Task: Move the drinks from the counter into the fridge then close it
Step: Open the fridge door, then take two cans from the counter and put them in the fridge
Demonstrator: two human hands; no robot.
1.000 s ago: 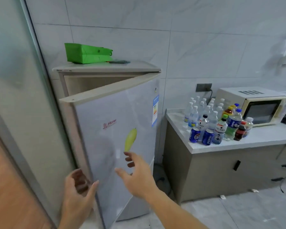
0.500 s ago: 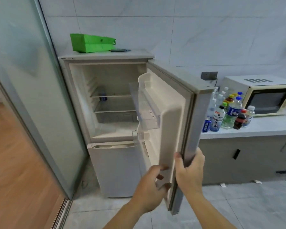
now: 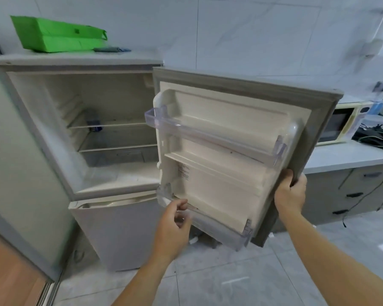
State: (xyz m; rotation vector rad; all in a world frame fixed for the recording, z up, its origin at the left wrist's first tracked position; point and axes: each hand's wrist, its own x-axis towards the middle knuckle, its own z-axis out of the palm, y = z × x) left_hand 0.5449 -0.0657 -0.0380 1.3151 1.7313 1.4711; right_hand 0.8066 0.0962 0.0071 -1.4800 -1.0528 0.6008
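Observation:
The small fridge (image 3: 42, 138) stands open, with two wire shelves inside and one dark can (image 3: 95, 123) on the upper shelf. Its upper door (image 3: 221, 155) is swung wide to the right and shows its inner racks. My right hand (image 3: 291, 193) grips the door's outer edge. My left hand (image 3: 175, 219) sits loosely curled at the lower clear door rack, fingers touching its rim. The drinks on the counter (image 3: 345, 156) are hidden behind the door.
A green bag (image 3: 58, 36) lies on the fridge top. A cream microwave (image 3: 341, 124) and tangled cables (image 3: 376, 135) sit on the counter at right. Cabinet drawers (image 3: 352, 191) are below it. A glass partition (image 3: 13, 184) stands left.
The door has swung further open to the right. My right hand stayed on its edge. My left hand moved from the door's edge to the lower rack. The drinks went out of sight.

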